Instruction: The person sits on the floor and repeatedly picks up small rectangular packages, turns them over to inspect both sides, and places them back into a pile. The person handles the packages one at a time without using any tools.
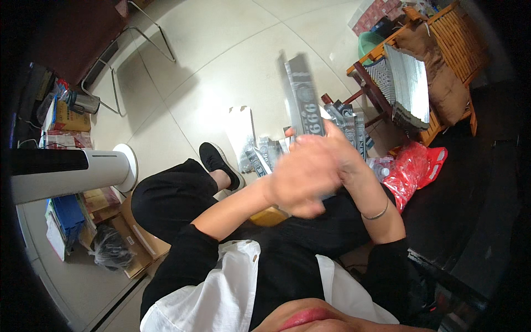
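Upright before me is a grey printed paper strip, folded or stacked [306, 95], with patterns and figures on it. My right hand [332, 145] holds its lower end, the fingertips showing along its edges. Which hand is which is read from the arms: my left hand [305, 176] comes from the picture's left and crosses in front of the other, blurred by motion; whether it grips anything is hidden. Behind my hands, similar grey printed paper pieces [350, 128] lie in a pile, partly covered. A white paper sheet [242, 137] lies on the floor beside them.
A stack of silvery sheets [408, 91] rests on a bamboo chair [458, 45] at the right. Below it lies a red plastic bag [408, 174]. At the left are a white tower appliance [74, 170], cardboard boxes [137, 236], a metal kettle [84, 103] and a metal-legged chair [112, 79].
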Demonstrator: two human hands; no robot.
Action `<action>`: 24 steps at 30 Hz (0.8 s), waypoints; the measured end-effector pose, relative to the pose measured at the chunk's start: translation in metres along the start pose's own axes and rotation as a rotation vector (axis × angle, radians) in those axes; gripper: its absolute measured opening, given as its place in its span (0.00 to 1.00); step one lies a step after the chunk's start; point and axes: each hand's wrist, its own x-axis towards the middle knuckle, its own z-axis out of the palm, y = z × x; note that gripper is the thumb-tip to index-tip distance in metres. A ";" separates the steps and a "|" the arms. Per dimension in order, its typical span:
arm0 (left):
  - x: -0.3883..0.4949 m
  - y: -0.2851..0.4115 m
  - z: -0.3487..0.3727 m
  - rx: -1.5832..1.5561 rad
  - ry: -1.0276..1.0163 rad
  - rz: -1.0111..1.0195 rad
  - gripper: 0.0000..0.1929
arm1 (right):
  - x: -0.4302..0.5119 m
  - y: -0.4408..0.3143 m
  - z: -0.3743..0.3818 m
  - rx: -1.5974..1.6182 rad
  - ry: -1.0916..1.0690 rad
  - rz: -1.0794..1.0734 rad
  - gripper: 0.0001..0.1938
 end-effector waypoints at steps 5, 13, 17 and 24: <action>0.000 -0.038 -0.023 -0.336 0.497 -0.631 0.29 | -0.009 0.006 0.015 -0.428 0.058 -0.214 0.33; 0.009 -0.023 -0.033 -0.771 0.476 -0.503 0.28 | -0.010 0.012 0.012 -1.059 0.027 -0.423 0.36; 0.011 -0.020 -0.033 -0.621 0.545 -0.561 0.14 | -0.008 0.016 0.013 -1.147 0.048 -0.634 0.34; 0.013 -0.018 -0.034 -0.525 0.492 -0.423 0.06 | -0.008 0.011 0.032 -1.212 0.167 -1.212 0.34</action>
